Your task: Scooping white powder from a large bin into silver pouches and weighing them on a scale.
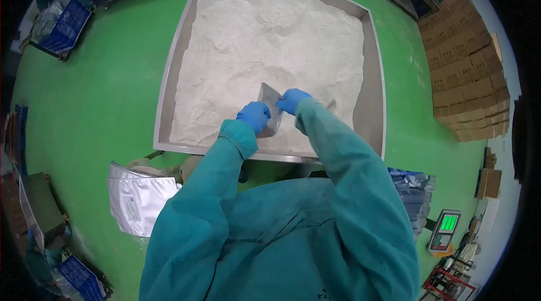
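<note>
Blue-gloved left hand [254, 116] and right hand [292, 100] both grip a grey metal scoop [270, 108] over white powder [265, 47] in a square steel tray [374, 104].

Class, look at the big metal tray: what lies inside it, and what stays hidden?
The metal tray holds lumpy white powder, with a metal scoop held in it by both gloved hands. The powder covers the tray's floor.
</note>
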### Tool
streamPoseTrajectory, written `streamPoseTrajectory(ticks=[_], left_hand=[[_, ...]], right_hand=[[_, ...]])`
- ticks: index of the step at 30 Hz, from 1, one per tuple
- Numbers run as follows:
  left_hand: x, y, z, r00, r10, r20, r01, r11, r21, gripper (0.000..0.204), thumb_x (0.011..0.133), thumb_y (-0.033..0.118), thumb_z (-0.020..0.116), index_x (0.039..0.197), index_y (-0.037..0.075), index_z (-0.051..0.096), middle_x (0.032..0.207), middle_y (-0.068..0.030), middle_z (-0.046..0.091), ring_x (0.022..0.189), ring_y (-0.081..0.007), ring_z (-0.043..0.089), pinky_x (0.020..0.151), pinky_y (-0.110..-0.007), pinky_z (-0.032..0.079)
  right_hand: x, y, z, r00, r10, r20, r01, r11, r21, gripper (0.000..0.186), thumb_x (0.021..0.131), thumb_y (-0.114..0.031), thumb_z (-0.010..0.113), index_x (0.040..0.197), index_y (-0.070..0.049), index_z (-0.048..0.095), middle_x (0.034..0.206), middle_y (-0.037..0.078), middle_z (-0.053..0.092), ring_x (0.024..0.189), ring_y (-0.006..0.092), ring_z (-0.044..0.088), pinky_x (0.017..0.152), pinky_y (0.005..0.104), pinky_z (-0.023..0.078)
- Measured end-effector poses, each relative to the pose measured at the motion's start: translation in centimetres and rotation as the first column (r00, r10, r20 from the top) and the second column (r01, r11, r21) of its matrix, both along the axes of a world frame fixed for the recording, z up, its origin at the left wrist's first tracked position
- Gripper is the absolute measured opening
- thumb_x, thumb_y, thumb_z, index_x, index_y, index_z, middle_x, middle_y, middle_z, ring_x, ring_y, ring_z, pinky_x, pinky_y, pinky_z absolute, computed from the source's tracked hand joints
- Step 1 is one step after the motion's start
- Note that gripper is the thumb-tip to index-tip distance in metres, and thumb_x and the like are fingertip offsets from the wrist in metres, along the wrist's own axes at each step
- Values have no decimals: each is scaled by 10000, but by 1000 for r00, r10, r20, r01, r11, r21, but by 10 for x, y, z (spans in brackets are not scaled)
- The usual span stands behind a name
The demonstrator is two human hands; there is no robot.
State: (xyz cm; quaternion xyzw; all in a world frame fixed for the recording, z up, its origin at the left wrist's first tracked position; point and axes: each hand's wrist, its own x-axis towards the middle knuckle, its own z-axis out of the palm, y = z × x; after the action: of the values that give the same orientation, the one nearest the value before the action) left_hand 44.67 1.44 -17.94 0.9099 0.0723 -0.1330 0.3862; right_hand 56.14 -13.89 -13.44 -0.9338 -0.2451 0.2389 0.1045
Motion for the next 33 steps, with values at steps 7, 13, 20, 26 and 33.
streamPoseTrajectory(ticks=[7, 13, 20, 26, 33], left_hand=[[-56, 30, 69, 952, 126, 277, -148, 987, 62, 177, 768, 155, 588, 913, 122, 683, 838, -146, 644, 766, -313, 623, 729, -383, 492], [-66, 4, 108, 897, -441, -37, 442, 896, 43, 168, 742, 125, 566, 849, 112, 694, 848, -146, 644, 779, -295, 619, 720, -391, 492], [-87, -32, 213, 933, -359, 11, 359, 931, -70, 188, 737, 68, 560, 862, 80, 699, 775, -129, 657, 720, -216, 613, 724, -306, 477], [-84, -43, 213, 931, -340, 133, 352, 933, -79, 228, 747, 75, 552, 941, 78, 673, 698, -92, 616, 640, -153, 574, 625, -278, 465], [-128, -22, 247, 876, 138, 462, 76, 906, -416, 337, 871, 119, 514, 1205, 74, 526, 731, 15, 487, 632, -49, 410, 544, -190, 359]], right_hand=[[-45, -64, 55, 981, 104, 167, -138, 968, 208, 258, 759, -327, 551, 835, -104, 657, 835, 173, 620, 747, 358, 586, 681, 436, 462], [-92, -131, 73, 956, 229, -181, -223, 973, 55, 270, 776, -332, 536, 853, -105, 661, 802, 155, 632, 729, 336, 597, 723, 435, 464], [-169, -126, 217, 764, 71, 641, -430, 797, 424, 334, 743, -327, 631, 980, -92, 620, 1137, 140, 548, 1032, 301, 529, 846, 457, 415], [-160, -87, 138, 891, 291, 348, -304, 953, -17, 181, 788, -263, 542, 842, -150, 673, 893, 100, 637, 889, 285, 594, 778, 437, 456], [-162, -185, 297, 920, 72, 385, -108, 991, 73, 222, 737, -280, 554, 711, -90, 665, 765, 145, 642, 677, 322, 611, 659, 411, 495]])
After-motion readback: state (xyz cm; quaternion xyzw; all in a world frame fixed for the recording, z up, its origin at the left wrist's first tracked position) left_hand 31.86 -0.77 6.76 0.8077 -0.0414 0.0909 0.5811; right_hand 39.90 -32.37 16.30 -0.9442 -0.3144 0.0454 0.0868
